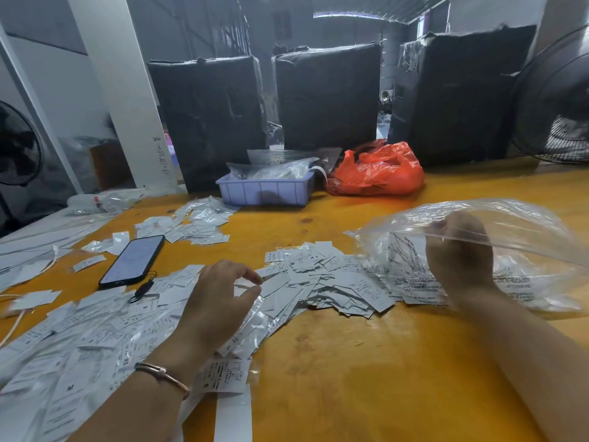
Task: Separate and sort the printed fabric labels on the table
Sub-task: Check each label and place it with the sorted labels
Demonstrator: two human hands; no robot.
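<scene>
Seen from the head camera, a person works at a yellow desk (366,362) strewn with printed fabric labels too many to count. The largest heap of labels (95,333) spreads across the left and near side, a second loose pile (322,279) lies at the centre, and a smaller scatter (191,223) sits farther back. The left hand (220,301), a bracelet (164,374) at its wrist, hovers over the big heap with fingers loosely curved and thumb near forefinger; whether it pinches a label cannot be told. The right hand (459,253) is clenched on the edge of one clear plastic bag (497,250) printed with warning text, which lies just beside the central pile. One smartphone (132,261) lies face up among the labels, a small dark charm on a cord at its near end. At the back stand one lilac plastic tray (264,191) holding clear bags, one orange plastic bag (379,170) beside it, and three black wrapped bales (328,94) in a row. Two fans are partly visible, one at the left edge (17,145) and one at the right (554,103).
</scene>
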